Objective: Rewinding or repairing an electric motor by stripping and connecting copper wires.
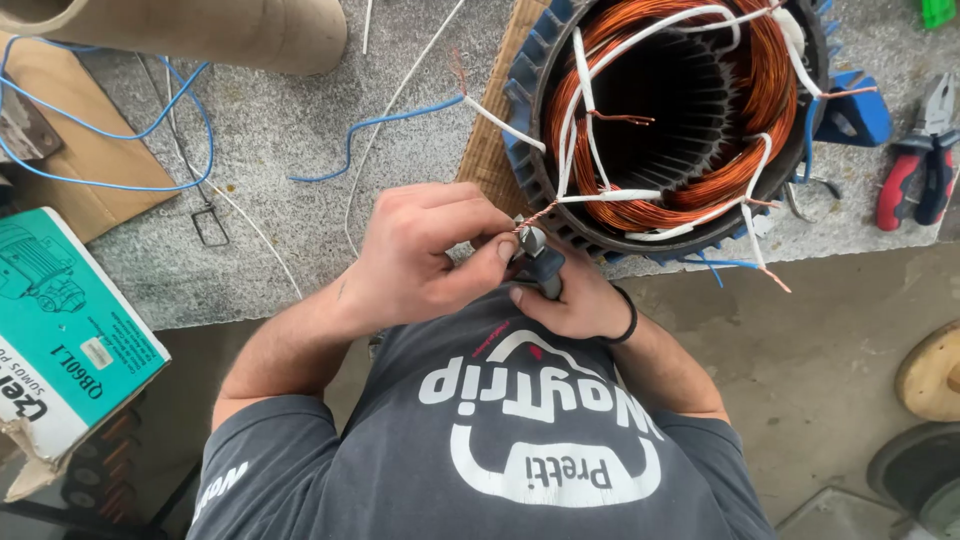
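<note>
Twisted copper wire (530, 218) at the stator's (690, 110) seven o'clock is being pinched by the left hand (420, 262) while the right hand (570, 295) is closing around dark-handled pliers (535, 258).

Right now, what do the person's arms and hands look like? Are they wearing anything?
Both arms are bare below short dark grey T-shirt sleeves. No gloves on the left hand or right hand. A thin black band circles the right wrist.

stator (690, 120) crowds both hands; bare bench (260, 240) lies open beside them
</note>
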